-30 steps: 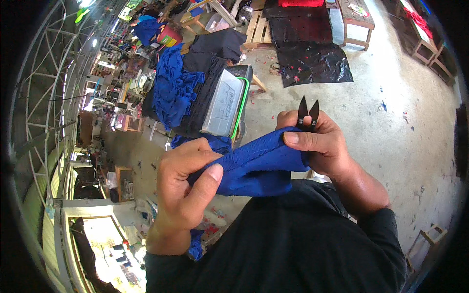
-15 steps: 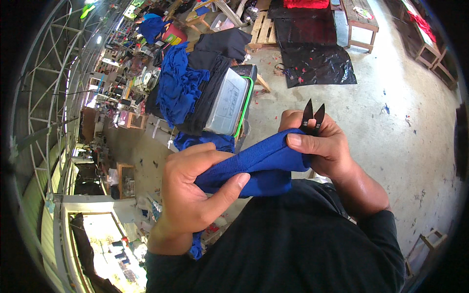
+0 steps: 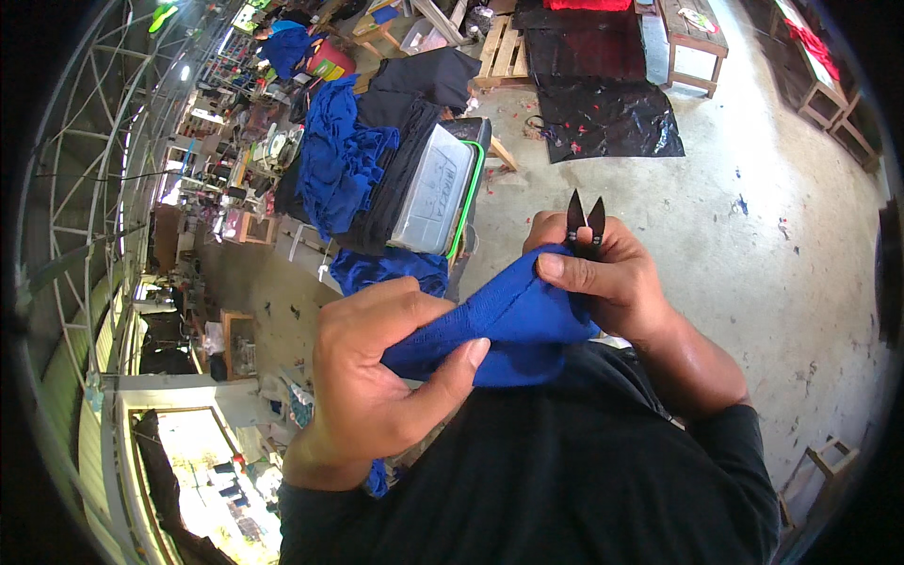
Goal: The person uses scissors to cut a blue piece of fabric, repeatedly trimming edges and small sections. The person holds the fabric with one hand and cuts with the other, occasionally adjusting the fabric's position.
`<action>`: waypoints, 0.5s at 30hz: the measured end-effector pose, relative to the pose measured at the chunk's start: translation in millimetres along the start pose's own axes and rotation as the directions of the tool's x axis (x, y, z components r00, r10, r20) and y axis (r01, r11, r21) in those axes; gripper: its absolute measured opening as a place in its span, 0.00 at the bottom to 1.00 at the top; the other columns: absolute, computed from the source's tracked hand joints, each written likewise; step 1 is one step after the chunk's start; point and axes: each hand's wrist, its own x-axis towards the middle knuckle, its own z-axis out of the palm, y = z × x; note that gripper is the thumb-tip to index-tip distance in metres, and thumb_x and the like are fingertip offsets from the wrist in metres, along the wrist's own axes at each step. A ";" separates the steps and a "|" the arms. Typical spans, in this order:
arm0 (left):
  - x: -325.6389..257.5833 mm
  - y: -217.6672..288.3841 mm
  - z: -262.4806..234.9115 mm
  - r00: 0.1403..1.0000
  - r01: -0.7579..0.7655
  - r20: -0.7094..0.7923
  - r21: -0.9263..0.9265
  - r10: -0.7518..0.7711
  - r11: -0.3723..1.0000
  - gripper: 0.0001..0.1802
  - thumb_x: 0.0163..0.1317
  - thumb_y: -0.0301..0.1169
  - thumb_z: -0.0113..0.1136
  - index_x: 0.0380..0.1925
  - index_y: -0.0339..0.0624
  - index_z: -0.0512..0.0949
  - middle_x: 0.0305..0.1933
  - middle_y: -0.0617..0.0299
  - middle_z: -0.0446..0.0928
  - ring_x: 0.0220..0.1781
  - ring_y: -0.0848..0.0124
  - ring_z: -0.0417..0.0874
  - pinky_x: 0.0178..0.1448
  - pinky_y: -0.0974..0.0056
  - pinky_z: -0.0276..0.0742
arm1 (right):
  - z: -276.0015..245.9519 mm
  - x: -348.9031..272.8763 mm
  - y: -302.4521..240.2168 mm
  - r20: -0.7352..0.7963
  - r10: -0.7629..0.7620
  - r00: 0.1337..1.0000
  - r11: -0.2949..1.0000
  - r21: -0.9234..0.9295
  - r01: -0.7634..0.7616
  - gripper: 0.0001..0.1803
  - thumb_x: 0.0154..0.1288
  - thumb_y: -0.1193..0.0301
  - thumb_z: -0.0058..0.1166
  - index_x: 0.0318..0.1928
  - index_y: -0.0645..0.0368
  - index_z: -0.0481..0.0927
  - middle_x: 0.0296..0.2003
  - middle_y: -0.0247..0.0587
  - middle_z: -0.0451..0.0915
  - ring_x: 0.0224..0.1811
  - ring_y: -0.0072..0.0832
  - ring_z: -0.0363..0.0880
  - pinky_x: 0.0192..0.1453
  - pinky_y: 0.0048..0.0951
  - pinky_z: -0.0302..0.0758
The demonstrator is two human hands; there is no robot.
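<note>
A folded piece of blue knit fabric (image 3: 508, 315) is stretched between my two hands, in front of my dark shirt. My left hand (image 3: 377, 363) grips its left end, thumb on the near side and fingers behind. At the upper right corner my right hand (image 3: 607, 282) pinches the cloth under its thumb. Tucked in that same hand is a pair of small black thread snips (image 3: 586, 226), blades apart and pointing up, away from the fabric. The snips' handles are hidden in the palm.
Ahead to the left, a clear plastic bin (image 3: 435, 193) with a green rim stands beside heaped blue cloth (image 3: 344, 155) and black cloth (image 3: 419, 80). A black sheet (image 3: 612, 118) lies on the concrete floor. A wooden bench (image 3: 695, 38) stands far right, near a wooden pallet (image 3: 502, 56).
My right hand has shifted slightly left with the snips and the cloth corner. The fabric between my hands has slackened and its lower fold has opened out. My left hand keeps its grip.
</note>
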 end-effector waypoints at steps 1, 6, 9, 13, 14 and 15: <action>-0.4 -3.0 1.2 1.000 -0.019 -0.019 0.029 0.019 0.999 0.07 0.50 0.22 0.71 0.31 0.36 0.85 0.21 0.59 0.73 0.21 0.70 0.72 0.26 0.66 0.63 | -1.3 -0.6 0.2 -0.006 -0.019 1.000 0.999 -0.051 0.018 0.10 0.69 0.69 0.64 0.44 0.63 0.85 0.38 0.32 0.85 0.38 0.18 0.79 0.44 0.23 0.74; -1.7 -11.2 -0.3 0.984 -0.147 -0.055 0.288 0.169 0.946 0.15 0.46 0.17 0.68 0.37 0.39 0.86 0.24 0.57 0.74 0.22 0.65 0.74 0.28 0.63 0.68 | -6.2 12.1 -12.9 0.271 -0.355 0.895 0.780 -0.442 0.444 0.20 0.58 0.64 0.73 0.47 0.64 0.84 0.44 0.40 0.87 0.45 0.30 0.86 0.51 0.29 0.78; -6.5 -16.9 0.0 0.982 -0.131 -0.083 0.335 0.168 0.933 0.19 0.44 0.15 0.67 0.40 0.41 0.86 0.27 0.56 0.76 0.25 0.62 0.77 0.30 0.63 0.72 | 17.2 13.7 -17.4 0.279 -0.323 0.904 0.687 -0.588 0.427 0.23 0.52 0.66 0.77 0.47 0.63 0.84 0.45 0.47 0.87 0.47 0.38 0.88 0.52 0.33 0.81; -9.4 -27.5 1.4 0.975 -0.130 -0.129 0.328 0.181 0.936 0.18 0.46 0.16 0.68 0.40 0.40 0.85 0.32 0.56 0.77 0.30 0.61 0.81 0.34 0.64 0.75 | 27.2 17.6 2.7 0.188 -0.391 0.901 0.641 -0.647 0.413 0.18 0.50 0.78 0.72 0.44 0.61 0.84 0.40 0.48 0.86 0.42 0.41 0.88 0.46 0.34 0.82; -10.9 -29.3 0.0 0.975 -0.122 -0.136 0.321 0.173 0.939 0.17 0.47 0.17 0.69 0.40 0.40 0.84 0.33 0.56 0.78 0.32 0.61 0.82 0.35 0.64 0.75 | 25.6 19.1 3.9 0.189 -0.399 0.897 0.635 -0.649 0.419 0.17 0.49 0.81 0.70 0.43 0.61 0.84 0.40 0.47 0.85 0.42 0.40 0.88 0.45 0.34 0.82; -11.6 -28.1 -2.0 0.988 -0.072 -0.114 0.240 0.102 0.968 0.16 0.49 0.18 0.70 0.40 0.40 0.84 0.34 0.56 0.78 0.34 0.62 0.82 0.37 0.64 0.76 | 25.4 20.2 3.7 0.214 -0.457 0.863 0.573 -0.671 0.470 0.14 0.51 0.81 0.70 0.40 0.60 0.83 0.39 0.45 0.85 0.40 0.38 0.87 0.45 0.33 0.81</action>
